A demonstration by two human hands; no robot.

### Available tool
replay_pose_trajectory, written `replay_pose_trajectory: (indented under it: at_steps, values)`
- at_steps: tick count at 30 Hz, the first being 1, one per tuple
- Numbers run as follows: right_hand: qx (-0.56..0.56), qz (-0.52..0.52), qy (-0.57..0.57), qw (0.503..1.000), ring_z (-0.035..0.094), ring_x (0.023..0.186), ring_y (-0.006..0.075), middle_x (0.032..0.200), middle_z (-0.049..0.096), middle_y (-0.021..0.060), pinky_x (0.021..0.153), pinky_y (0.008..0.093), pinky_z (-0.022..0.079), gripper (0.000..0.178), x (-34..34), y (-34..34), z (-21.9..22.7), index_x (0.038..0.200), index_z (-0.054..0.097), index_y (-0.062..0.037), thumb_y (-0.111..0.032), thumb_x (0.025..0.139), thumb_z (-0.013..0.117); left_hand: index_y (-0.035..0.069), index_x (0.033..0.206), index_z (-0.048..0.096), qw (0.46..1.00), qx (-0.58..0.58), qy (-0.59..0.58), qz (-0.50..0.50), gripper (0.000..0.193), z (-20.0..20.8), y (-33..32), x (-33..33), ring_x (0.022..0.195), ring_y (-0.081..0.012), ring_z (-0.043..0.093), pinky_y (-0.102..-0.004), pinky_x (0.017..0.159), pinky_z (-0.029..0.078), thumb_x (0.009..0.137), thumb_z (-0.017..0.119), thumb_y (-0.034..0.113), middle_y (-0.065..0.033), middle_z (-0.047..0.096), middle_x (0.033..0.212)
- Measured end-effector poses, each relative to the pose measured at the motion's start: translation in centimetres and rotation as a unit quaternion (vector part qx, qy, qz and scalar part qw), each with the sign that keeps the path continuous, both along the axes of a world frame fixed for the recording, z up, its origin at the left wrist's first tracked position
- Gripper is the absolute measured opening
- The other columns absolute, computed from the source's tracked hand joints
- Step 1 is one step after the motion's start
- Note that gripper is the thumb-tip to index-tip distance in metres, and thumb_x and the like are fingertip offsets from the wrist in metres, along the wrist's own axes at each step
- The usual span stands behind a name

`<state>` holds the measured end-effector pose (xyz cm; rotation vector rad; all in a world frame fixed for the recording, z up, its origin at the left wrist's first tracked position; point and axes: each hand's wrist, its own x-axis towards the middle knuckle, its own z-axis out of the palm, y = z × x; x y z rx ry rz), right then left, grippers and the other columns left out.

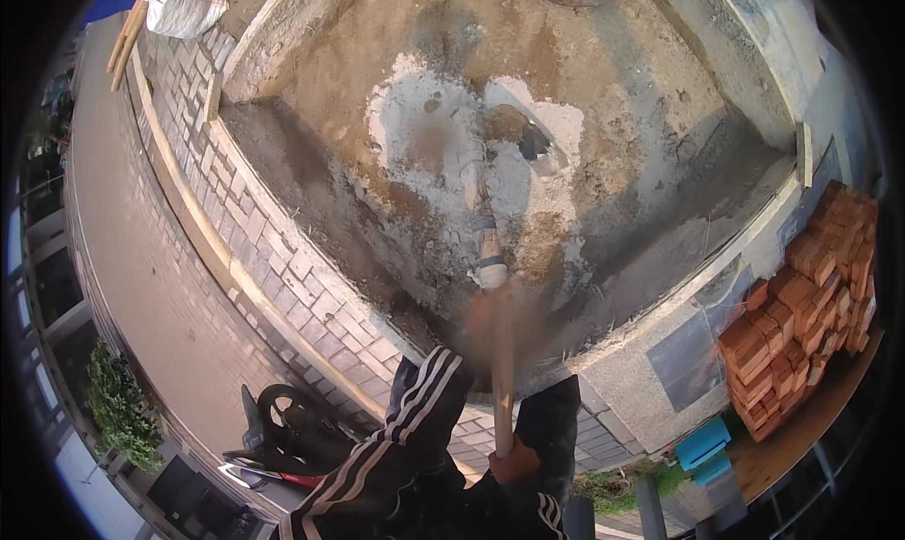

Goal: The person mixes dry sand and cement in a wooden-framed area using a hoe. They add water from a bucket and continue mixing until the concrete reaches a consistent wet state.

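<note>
Long pale wooden tool handle (500, 351) is gripped by 2 hands: left hand (483, 321) wrapped mid-shaft, blurred; right hand (515, 462) clenched at the butt end. Blade end sits in the grey-white cement and sand heap (443, 135). Risks: slip on the dusty shaft; mix flung toward the grey block wall (283, 267).

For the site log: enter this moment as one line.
left hand: grips long wooden handle, blurred | right hand: grips handle end | tool head: in grey-white mix | red brick stack: right

long wooden-handled tool (492, 257) | held tilted | blade end in pale mortar pile (415, 135)
</note>
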<state>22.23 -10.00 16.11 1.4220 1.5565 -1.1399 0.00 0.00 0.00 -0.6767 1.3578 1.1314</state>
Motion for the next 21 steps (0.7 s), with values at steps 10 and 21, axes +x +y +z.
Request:
replay_pose_trajectory:
  at_steps: [10,21]
  values:
    - [-0.042,-0.118,0.351,0.928,0.062,0.085,0.0371,0.086,0.062,0.0252,0.077,0.0430,0.049,0.051,-21.5,11.9,-9.7,0.106,0.057,0.0017,-0.027,0.067,0.073,-0.004,0.092,0.055,0.894,0.106,0.434,-0.037,0.022,0.3,6.9,-26.5,0.060,-0.0156,0.058,-0.0279,0.056,0.050,0.081,0.064,0.013,-0.0073,0.057,0.074]
    - [-0.057,-0.124,0.334,0.933,0.061,0.081,0.0425,0.087,0.061,0.0259,0.072,0.0456,0.047,0.052,-21.0,14.0,-9.7,0.107,0.048,0.0025,-0.031,0.073,0.068,-0.017,0.128,0.024,0.741,-0.273,0.554,-0.263,0.091,-12.2,8.4,-29.5,0.108,-0.0420,0.052,-0.0413,0.091,0.042,0.082,0.050,0.056,-0.0339,0.051,0.116]
